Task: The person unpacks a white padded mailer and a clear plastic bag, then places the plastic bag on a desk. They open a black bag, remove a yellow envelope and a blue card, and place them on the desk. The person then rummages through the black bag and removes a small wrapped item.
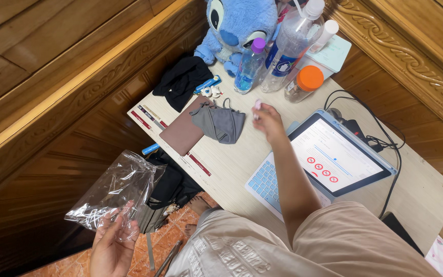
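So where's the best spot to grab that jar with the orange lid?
Probably around the clear body of the jar just under the orange lid, coming in from the open tabletop side nearest the right hand. It leans or lies there, and bottles crowd its far side.

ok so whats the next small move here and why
Probably bring the right hand back toward the clear plastic bag. That hand is out over the table, pinching a small pale item, while the left hand holds the bag off to the side, away from the table.
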